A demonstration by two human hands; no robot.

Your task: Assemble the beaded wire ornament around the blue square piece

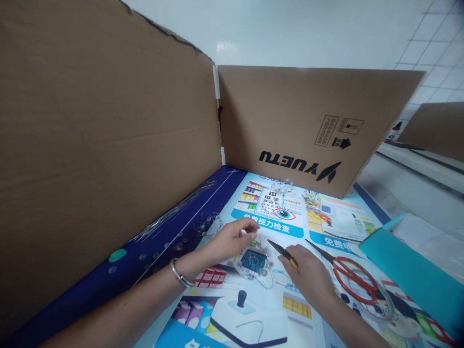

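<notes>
My right hand (308,273) is closed round a pair of pliers (278,248) with dark jaws and a bit of yellow on the handle. The jaws point up and left, toward my left hand (234,237). That hand has its thumb and fingertips drawn together; whatever is between them is too small to make out. Just below it lies a loop of clear beads (267,271) strung on thin wire, over a blue part of the printed sheet. Red-handled scissors (357,280) lie to the right of my right hand, their blades toward the pliers.
Tall cardboard panels (290,106) stand at the left and back. Loose clear beads (155,254) and a bundle of thin wires (174,208) lie on the dark blue border. Beaded clusters (282,187) sit by the back panel. A teal box (413,270) and a clear coil (387,309) are at right.
</notes>
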